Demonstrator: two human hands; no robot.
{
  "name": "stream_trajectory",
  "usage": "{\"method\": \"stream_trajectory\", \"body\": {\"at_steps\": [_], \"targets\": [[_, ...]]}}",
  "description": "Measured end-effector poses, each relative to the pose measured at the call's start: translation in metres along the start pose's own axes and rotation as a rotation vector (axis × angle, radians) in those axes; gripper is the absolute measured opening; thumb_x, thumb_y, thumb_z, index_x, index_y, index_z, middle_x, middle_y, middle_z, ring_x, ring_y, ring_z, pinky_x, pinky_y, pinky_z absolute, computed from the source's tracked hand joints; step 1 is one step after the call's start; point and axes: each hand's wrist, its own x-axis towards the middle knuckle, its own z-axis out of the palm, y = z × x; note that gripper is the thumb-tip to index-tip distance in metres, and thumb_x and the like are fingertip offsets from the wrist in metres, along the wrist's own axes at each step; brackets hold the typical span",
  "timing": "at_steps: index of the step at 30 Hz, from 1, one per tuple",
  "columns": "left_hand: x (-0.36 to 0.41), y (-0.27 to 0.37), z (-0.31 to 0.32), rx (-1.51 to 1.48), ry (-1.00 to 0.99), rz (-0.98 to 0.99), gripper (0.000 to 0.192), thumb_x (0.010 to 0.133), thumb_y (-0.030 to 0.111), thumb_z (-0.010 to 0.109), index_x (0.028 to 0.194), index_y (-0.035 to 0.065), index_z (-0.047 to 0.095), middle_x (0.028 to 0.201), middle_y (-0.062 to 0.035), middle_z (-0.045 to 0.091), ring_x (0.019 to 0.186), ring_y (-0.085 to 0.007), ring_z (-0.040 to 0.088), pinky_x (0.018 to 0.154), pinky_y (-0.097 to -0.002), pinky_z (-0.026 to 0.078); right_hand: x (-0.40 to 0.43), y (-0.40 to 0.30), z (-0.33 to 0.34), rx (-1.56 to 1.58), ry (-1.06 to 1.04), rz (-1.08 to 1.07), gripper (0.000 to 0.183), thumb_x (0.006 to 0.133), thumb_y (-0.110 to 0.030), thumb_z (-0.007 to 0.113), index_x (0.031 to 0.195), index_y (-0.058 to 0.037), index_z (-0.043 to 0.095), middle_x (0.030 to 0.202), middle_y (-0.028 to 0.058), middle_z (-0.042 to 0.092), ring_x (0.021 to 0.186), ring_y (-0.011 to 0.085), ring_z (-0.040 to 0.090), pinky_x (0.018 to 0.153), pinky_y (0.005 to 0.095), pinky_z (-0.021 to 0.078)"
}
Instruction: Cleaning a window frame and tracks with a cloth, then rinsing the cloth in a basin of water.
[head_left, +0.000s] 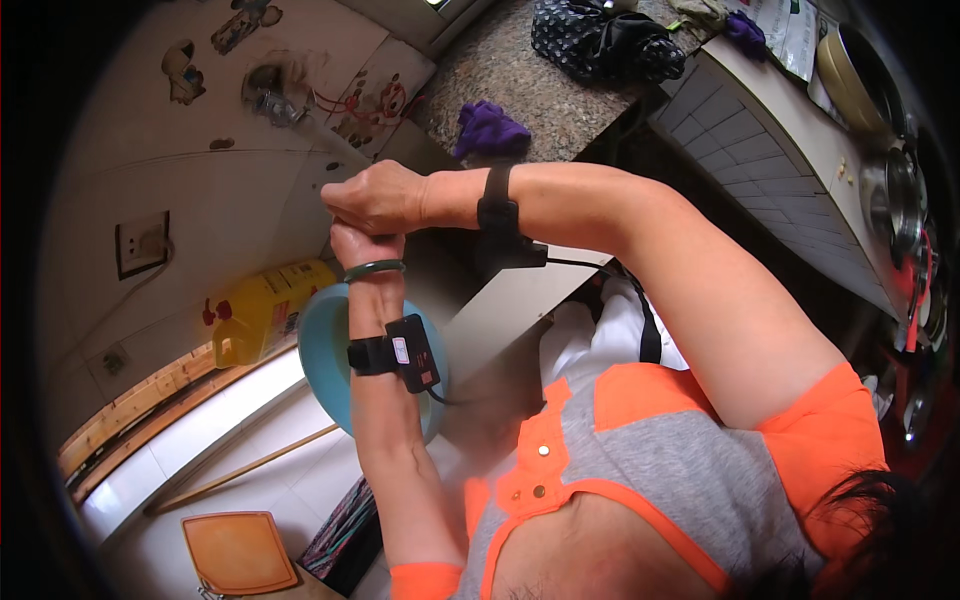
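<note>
In the head view my right hand is curled closed at the upper middle. It sits directly above my left hand, touching it and hiding part of it. Whether either holds anything is hidden. My left wrist wears a dark green bangle; both forearms carry black straps with small cabled devices. Below my left hand and forearm is a light blue basin, partly covered by the arm. A crumpled purple cloth lies on the speckled stone counter, beyond my right wrist.
A yellow jug with a red cap stands by the wall at left, near a wall socket. A wooden stick and an orange cutting board are lower left. Pans line the right counter. Black fabric lies at the back.
</note>
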Motion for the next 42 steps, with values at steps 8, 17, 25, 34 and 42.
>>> {"method": "stream_trajectory", "body": {"at_steps": [8,17,25,34,42], "targets": [[0.006,0.000,-0.001,-0.083,-0.105,-0.037,0.026,0.086,0.026,0.041,0.100,0.0061,0.051,0.101,-0.0091,0.055,0.098,-0.0212,0.053,0.086,-0.0372,0.043,0.007,0.005,0.013,-0.080,-0.022,0.019,0.015,0.078,-0.020,0.052,0.076,-0.0071,0.046,0.060,0.0134,0.056,0.059,0.0349,0.058,0.051,0.0434,0.0460],[0.028,-0.020,-0.017,-0.114,-0.134,-0.117,0.030,0.087,0.029,0.042,0.101,0.0044,0.052,0.101,-0.0090,0.056,0.097,-0.0212,0.055,0.087,-0.0364,0.044,-0.001,0.017,0.024,-0.203,-0.116,0.204,0.017,0.079,-0.024,0.050,0.076,-0.0072,0.050,0.064,0.0146,0.058,0.066,0.0366,0.059,0.057,0.0453,0.0467],[0.057,-0.048,-0.038,-0.228,-0.154,-0.242,0.050,0.089,0.051,0.035,0.108,0.0084,0.051,0.110,-0.0081,0.055,0.104,-0.0221,0.053,0.090,-0.0406,0.043,-0.013,0.028,0.039,-0.341,-0.156,0.543,0.018,0.079,-0.023,0.053,0.089,-0.0086,0.055,0.084,0.0156,0.057,0.083,0.0359,0.057,0.070,0.0439,0.0458],[0.087,-0.069,-0.058,-0.379,0.328,-0.250,0.028,0.076,0.041,0.064,0.083,0.0148,0.055,0.071,-0.0002,0.057,0.059,-0.0175,0.055,0.053,-0.0300,0.044,0.086,-0.028,-0.035,-0.340,0.440,-0.123,0.033,0.073,-0.011,0.060,0.104,-0.0074,0.052,0.096,0.0162,0.053,0.086,0.0344,0.056,0.069,0.0395,0.0472],[0.100,-0.083,-0.039,-0.692,0.367,-0.100,0.028,0.077,0.034,0.066,0.087,0.0098,0.058,0.079,-0.0032,0.061,0.072,-0.0195,0.056,0.064,-0.0333,0.047,0.115,0.031,-0.029,-0.268,0.337,-0.132,0.026,0.074,-0.007,0.057,0.099,-0.0017,0.051,0.091,0.0187,0.052,0.078,0.0360,0.056,0.061,0.0410,0.0485]]}}
